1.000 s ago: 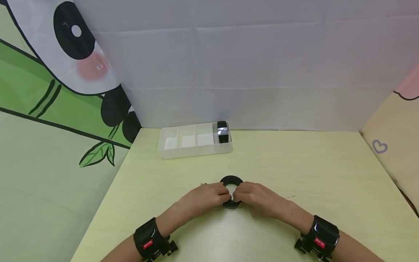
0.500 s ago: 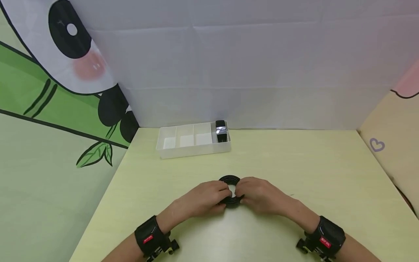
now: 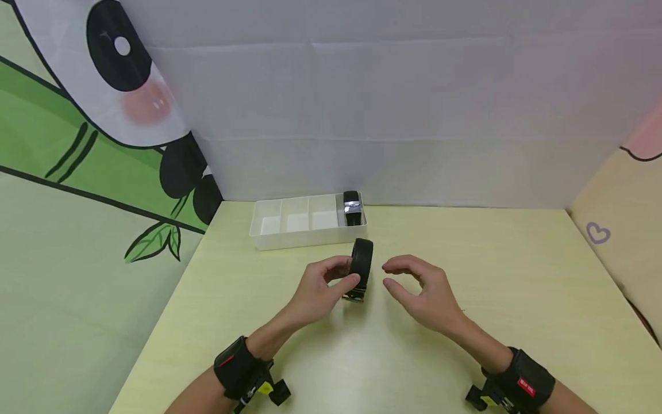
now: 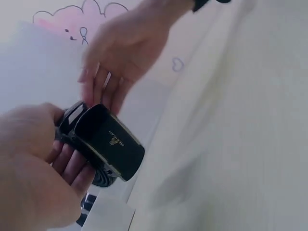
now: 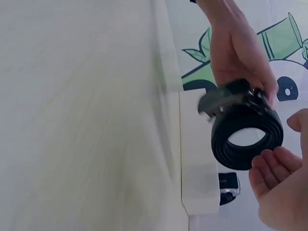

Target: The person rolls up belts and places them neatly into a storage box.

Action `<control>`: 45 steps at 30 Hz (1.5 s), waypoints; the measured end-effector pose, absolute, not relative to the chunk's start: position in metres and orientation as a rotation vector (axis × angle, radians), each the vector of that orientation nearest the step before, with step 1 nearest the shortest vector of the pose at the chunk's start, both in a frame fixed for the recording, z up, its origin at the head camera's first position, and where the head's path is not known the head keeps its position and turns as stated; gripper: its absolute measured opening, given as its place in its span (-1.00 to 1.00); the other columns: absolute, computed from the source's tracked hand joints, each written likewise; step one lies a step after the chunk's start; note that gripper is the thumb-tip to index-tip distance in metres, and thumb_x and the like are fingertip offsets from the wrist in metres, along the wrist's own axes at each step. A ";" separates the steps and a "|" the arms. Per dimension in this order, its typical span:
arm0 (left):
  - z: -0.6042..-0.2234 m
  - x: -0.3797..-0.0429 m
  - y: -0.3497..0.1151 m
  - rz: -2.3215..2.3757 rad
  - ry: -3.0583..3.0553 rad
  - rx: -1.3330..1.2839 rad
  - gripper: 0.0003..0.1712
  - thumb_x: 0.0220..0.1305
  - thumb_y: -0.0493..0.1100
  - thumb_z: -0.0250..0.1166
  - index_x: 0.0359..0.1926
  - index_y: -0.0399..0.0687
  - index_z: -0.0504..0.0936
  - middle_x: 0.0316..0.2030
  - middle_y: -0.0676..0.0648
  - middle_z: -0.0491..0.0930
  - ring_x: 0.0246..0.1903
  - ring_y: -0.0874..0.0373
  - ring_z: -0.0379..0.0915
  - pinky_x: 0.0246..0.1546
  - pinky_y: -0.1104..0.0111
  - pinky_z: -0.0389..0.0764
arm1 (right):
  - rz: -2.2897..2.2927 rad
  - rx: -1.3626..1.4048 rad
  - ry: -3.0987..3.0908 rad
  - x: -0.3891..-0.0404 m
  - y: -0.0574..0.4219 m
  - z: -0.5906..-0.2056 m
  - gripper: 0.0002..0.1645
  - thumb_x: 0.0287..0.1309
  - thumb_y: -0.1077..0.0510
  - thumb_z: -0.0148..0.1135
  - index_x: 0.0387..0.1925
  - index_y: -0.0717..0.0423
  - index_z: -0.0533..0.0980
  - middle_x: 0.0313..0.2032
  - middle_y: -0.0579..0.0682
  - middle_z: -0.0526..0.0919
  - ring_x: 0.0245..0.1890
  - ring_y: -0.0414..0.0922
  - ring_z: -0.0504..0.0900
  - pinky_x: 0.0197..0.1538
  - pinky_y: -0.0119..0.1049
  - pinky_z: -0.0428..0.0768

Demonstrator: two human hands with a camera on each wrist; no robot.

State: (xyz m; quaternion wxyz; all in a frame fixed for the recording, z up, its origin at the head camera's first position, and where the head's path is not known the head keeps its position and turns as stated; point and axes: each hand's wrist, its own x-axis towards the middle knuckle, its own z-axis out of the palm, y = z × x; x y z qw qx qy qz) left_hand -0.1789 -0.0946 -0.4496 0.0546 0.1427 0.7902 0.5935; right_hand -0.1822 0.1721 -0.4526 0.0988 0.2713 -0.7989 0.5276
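Observation:
A black belt (image 3: pixel 362 261), rolled into a coil with its metal buckle at the bottom, stands on edge just above the table. My left hand (image 3: pixel 320 290) grips its left side between thumb and fingers. The left wrist view shows the dark buckle plate (image 4: pixel 113 142) with small gold lettering. In the right wrist view the wound layers of the belt (image 5: pixel 221 139) surround a round hole. My right hand (image 3: pixel 426 290) is held to the right of the coil, thumb and fingers spread apart, holding nothing. In the head view it is apart from the belt.
Behind the hands, against the back wall, stands a white tray (image 3: pixel 310 237) with several compartments. A second rolled black belt (image 3: pixel 353 208) with a shiny buckle lies in its rightmost compartment. The pale wooden table (image 3: pixel 491 247) runs up to cloth-covered walls.
Both hands were on the coil lying flat on the table. Now my left hand has lifted it and turned it on edge, while my right hand has let go and moved right.

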 end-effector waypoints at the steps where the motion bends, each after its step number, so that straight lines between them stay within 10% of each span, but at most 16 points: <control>1: -0.448 -0.179 -0.092 1.843 2.374 0.358 -0.66 0.58 -0.17 0.44 0.27 -0.10 0.78 0.08 -0.14 0.84 0.06 0.11 0.77 0.27 0.29 0.77 | 1.579 0.781 -2.411 -0.180 0.170 -0.452 -0.66 0.40 0.23 0.53 0.16 -0.02 0.75 0.08 -0.14 0.87 0.12 -0.12 0.82 0.36 -0.35 0.71; 8: -0.437 -0.177 -0.077 2.017 2.222 0.011 -0.64 0.55 -0.15 0.46 0.25 -0.18 0.79 0.09 -0.20 0.85 -0.04 0.17 0.81 0.01 0.48 0.72 | 1.531 0.796 -2.494 -0.176 0.152 -0.455 -0.43 0.28 0.08 0.68 0.29 -0.09 0.71 0.18 -0.14 0.87 0.28 -0.06 0.82 0.41 0.10 0.71; 27: -0.429 -0.175 -0.075 2.125 2.032 -0.197 -0.61 0.58 0.00 0.44 0.15 -0.23 0.78 -0.07 -0.07 0.85 -0.12 0.18 0.76 0.04 0.32 0.77 | 1.971 0.776 -2.478 -0.187 0.141 -0.453 -0.77 0.38 0.21 0.58 0.01 0.15 0.77 -0.03 0.07 0.88 0.01 -0.16 0.88 0.30 -0.37 0.78; 38: -0.429 -0.194 -0.111 1.950 2.077 0.244 -0.39 0.63 -0.07 0.39 0.55 -0.20 0.56 0.34 -0.26 0.73 0.23 0.09 0.77 0.35 0.29 0.76 | 2.132 0.606 -2.537 -0.214 0.140 -0.436 -0.70 0.43 0.18 0.54 0.07 0.26 0.75 0.02 0.20 0.87 -0.08 -0.22 0.90 0.05 -0.40 0.83; 45: -0.423 -0.219 -0.133 1.910 2.208 0.386 -0.50 0.54 -0.24 0.46 0.41 -0.23 0.67 0.22 -0.29 0.77 0.12 0.15 0.81 0.24 0.35 0.81 | 2.111 0.642 -2.580 -0.240 0.127 -0.418 -0.64 0.46 0.12 0.52 0.13 0.25 0.73 0.05 0.18 0.87 -0.06 -0.20 0.88 0.04 -0.40 0.80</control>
